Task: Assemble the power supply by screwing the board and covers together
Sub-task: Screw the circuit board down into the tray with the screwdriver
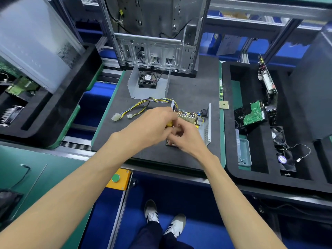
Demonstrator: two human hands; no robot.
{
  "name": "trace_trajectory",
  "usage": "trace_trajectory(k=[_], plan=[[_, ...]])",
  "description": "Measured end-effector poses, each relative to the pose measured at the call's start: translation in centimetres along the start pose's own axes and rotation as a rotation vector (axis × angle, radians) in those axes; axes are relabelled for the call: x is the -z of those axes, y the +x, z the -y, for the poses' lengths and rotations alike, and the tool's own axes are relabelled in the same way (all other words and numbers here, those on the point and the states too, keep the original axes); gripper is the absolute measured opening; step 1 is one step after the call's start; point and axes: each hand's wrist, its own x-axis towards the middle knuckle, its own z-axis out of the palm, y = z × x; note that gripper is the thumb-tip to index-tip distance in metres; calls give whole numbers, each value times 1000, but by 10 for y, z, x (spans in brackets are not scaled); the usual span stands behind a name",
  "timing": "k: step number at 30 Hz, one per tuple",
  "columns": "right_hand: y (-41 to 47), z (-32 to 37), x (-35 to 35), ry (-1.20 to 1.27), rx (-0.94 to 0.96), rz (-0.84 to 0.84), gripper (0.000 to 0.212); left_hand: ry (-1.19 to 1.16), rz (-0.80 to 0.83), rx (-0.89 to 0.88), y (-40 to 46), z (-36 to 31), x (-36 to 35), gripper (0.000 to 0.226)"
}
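The person stands at a workbench and both hands meet over the open power supply base, which lies on a dark foam mat in the middle of the bench. The left hand has its fingers curled around a tool with a yellow handle; only a small part of this handle shows between the fingers, so the kind of tool is not sure. The right hand is just beside the left one, touching it, with its fingers bent at the near edge of the base. Whether the right hand holds something cannot be told, because the fingers hide it.

Inside the base sits the circuit board, with its components turned up. A bundle of yellow, black and blue wires goes out from the board to the left and ends in white connectors on the mat.

Farther back on the same mat lies the metal cover, open side up, with a black fan in it. Behind the cover stands an empty computer case.

On the right, a black foam tray holds a hard drive with a green board, two more fans and a small clear plastic box.
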Motion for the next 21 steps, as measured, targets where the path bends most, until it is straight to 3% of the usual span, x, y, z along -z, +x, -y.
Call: trace_trajectory(k=[2, 4, 7, 10, 13, 17, 21], plan=[[0, -1, 2, -16, -6, 20, 24, -5, 43, -24, 0, 0, 3, 17], [1, -1, 2, 0, -55, 27, 6, -27, -15, 44, -1, -2, 2, 21], [4, -1, 1, -21, -44, 4, 19, -5, -96, 157, -1, -2, 0, 27], [4, -2, 3, -20, -51, 63, 20, 23, -12, 67, 1, 1, 3, 8], [0, -4, 7, -9, -56, 99, 34, 41, 81, 0, 0, 2, 4, 18], [0, -4, 9, -3, -98, 89, 12, -50, 38, 25, -1, 2, 2, 31], [-1, -3, 15, -99, -67, 66, 6, -165, -82, 32, -2, 5, -3, 22]])
